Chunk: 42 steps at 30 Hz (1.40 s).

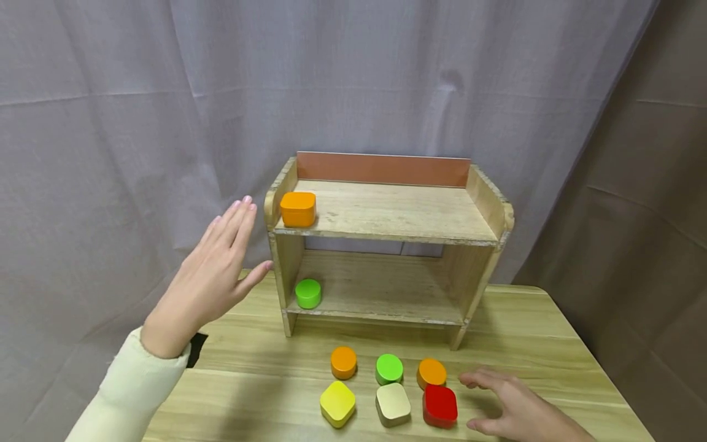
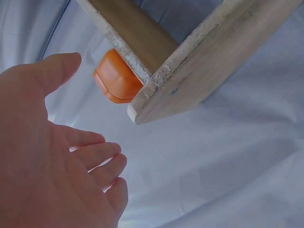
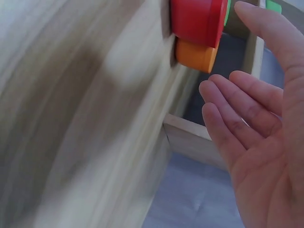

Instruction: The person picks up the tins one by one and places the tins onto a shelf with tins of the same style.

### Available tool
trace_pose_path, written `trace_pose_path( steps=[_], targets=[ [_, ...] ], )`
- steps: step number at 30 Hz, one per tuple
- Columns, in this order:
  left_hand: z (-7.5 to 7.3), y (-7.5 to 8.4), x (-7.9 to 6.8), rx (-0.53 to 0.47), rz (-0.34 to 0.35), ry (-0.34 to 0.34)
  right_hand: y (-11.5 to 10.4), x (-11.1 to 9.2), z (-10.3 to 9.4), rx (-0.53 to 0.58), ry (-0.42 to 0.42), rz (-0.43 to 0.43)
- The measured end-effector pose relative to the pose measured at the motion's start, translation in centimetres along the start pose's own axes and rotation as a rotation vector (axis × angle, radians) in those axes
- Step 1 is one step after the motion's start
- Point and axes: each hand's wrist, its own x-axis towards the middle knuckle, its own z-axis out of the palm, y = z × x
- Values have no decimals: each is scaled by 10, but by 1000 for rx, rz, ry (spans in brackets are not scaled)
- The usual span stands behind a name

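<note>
My left hand (image 1: 212,267) is held up left of the wooden shelf (image 1: 386,234), fingers straight and nothing in it. Nearest to it, an orange rounded-square block (image 1: 298,210) sits at the left end of the top board. Below that, a green round block (image 1: 308,294) stands on the lower board. My right hand (image 1: 516,405) hovers by the table, holding nothing, just right of a red rounded-square block (image 1: 440,406) and an orange round block (image 1: 432,373). In the right wrist view its fingers (image 3: 237,111) are apart from the red block (image 3: 197,19).
Left of the red block, on the wooden table (image 1: 259,393), are a cream block (image 1: 393,404), a yellow block (image 1: 337,403), a green round block (image 1: 389,369) and another orange round block (image 1: 343,362). A grey curtain (image 1: 359,73) hangs behind the shelf.
</note>
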Motion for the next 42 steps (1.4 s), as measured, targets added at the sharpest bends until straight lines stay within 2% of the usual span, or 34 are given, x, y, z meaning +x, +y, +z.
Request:
trace_pose_path(
  steps=[3, 8, 16, 22, 27, 36, 42],
  targets=[
    [3, -1, 13, 12, -5, -7, 1, 0, 6, -4, 27, -23],
    [9, -5, 32, 44, -33, -35, 0, 2, 11, 41, -7, 16],
    [23, -11, 49, 42, -48, -90, 0, 5, 17, 129, -39, 29],
    [35, -19, 52, 27, -52, -85, 1, 6, 26, 125, 15, -25],
    [38, -23, 54, 16, -49, -79, 1, 6, 34, 136, 51, -66],
    [40, -24, 56, 4, -34, -58, -1, 9, 41, 120, 70, -43],
    [41, -23, 57, -8, -26, -49, -1, 9, 43, 230, 37, -23]
  ],
)
